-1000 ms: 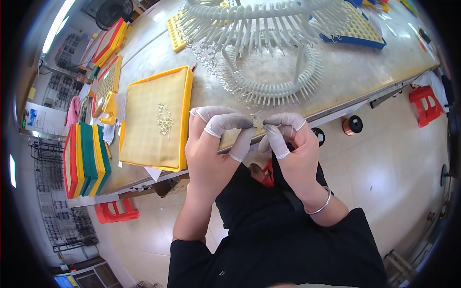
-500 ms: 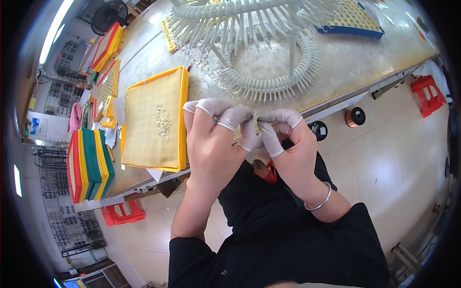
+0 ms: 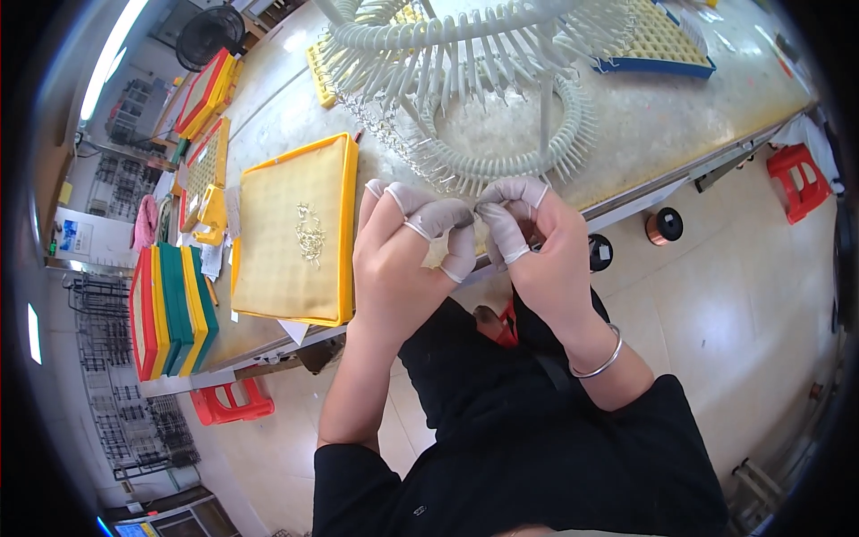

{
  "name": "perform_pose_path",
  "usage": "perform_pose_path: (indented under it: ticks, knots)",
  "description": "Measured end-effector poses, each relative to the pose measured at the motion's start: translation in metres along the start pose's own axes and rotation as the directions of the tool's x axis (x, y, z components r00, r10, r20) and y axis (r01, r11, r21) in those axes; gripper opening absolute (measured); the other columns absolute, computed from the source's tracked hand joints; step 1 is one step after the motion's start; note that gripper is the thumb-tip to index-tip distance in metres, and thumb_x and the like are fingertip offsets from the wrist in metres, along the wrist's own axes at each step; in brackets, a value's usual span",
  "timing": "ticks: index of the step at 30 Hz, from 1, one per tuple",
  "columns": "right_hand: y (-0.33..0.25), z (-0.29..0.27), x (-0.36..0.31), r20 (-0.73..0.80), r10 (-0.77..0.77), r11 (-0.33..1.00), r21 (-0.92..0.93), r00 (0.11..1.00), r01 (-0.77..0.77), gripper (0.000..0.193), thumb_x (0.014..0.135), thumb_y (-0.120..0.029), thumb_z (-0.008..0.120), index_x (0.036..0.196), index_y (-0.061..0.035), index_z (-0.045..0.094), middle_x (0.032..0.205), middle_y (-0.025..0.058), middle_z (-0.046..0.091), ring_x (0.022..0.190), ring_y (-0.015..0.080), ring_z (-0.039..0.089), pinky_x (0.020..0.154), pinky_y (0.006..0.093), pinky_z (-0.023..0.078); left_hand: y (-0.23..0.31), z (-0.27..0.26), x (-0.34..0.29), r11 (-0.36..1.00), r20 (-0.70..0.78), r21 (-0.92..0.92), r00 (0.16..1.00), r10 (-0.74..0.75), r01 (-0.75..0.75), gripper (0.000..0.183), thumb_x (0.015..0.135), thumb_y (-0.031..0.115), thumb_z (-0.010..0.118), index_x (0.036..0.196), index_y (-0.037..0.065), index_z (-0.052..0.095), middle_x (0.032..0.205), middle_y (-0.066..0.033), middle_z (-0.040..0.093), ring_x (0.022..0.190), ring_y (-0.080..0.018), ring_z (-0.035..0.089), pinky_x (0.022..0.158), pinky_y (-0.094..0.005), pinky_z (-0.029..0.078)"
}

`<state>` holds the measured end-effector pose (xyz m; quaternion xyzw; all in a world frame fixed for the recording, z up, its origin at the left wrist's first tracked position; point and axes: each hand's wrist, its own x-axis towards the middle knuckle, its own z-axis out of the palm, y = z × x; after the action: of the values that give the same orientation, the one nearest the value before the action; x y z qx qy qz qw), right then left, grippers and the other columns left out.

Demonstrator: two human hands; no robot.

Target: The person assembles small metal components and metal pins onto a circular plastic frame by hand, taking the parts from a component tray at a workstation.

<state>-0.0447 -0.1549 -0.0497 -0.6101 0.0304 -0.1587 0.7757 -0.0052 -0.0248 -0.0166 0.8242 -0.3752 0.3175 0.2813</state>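
Two hands were close together, the left hand point(image 3: 398, 259) and the right hand point(image 3: 559, 255). Their white-covered fingers point(image 3: 512, 240) were pinched closed. The tips were apart a second before, but now seemed to touch, so both hands worked at one spot. I could not tell if they held anything. Small shiny bits point(image 3: 310, 237) lay on a yellow tray point(image 3: 264, 233) to the left. A spiky white rack point(image 3: 544, 107) stood behind, on the grey desk point(image 3: 644, 148). Farther off were a red stool point(image 3: 787, 159) on the floor point(image 3: 716, 286) and a black fan point(image 3: 208, 38).

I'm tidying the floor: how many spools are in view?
2: a copper-coloured spool to the right of the right hand; a dark spool closer, partly behind that hand. Others may be hidden.
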Motion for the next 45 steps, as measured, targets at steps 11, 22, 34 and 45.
perform_pose_path:
  ticks: [11,22,34,45]
  knots:
    - [-0.011,-0.013,-0.012,0.291,0.414,0.759,0.413,0.863,-0.503,0.010,0.089,-0.007,0.051,0.094,0.0014,0.052,0.061,0.0040,0.057,0.050,0.0085,0.052,0.048,0.0198,0.041,0.007,0.016,-0.029,0.988,-0.116,-0.008,0.981,-0.152,0.152,0.025,0.059,-0.003,0.069,0.080,0.007,0.061,0.076,-0.0061,0.052,0.070,-0.0246,0.049,0.062,-0.0326,0.041]
    - [0.007,0.000,-0.016,-0.020,0.029,0.998,0.050,0.999,-0.028,0.012,0.091,-0.006,0.050,0.100,0.0015,0.051,0.066,0.0035,0.056,0.059,0.0075,0.053,0.056,0.0202,0.041,-0.113,-0.105,-0.066,0.761,-0.156,0.334,0.829,-0.537,0.556,0.014,0.077,0.007,0.064,0.089,0.001,0.066,0.078,-0.0108,0.063,0.068,-0.0177,0.060,0.065,-0.0279,0.047]
    - [0.005,0.012,-0.027,0.032,0.020,1.000,0.006,0.999,-0.020,0.010,0.091,-0.010,0.049,0.097,-0.0015,0.050,0.062,0.0037,0.058,0.055,0.0074,0.054,0.050,0.0180,0.035,-0.178,-0.089,-0.101,0.613,0.025,0.263,0.630,-0.776,0.745,0.021,0.077,0.009,0.066,0.097,0.000,0.066,0.086,-0.0103,0.066,0.074,-0.0149,0.062,0.069,-0.0270,0.049]
    - [0.004,0.000,-0.025,0.018,-0.052,0.997,-0.061,0.998,0.053,0.013,0.092,-0.010,0.048,0.101,-0.0011,0.050,0.066,0.0051,0.059,0.059,0.0091,0.056,0.054,0.0186,0.038,-0.174,-0.083,-0.101,0.582,-0.238,0.005,0.567,-0.789,0.813,0.013,0.076,0.005,0.063,0.088,-0.001,0.060,0.077,-0.0092,0.065,0.069,-0.0159,0.062,0.067,-0.0278,0.049]
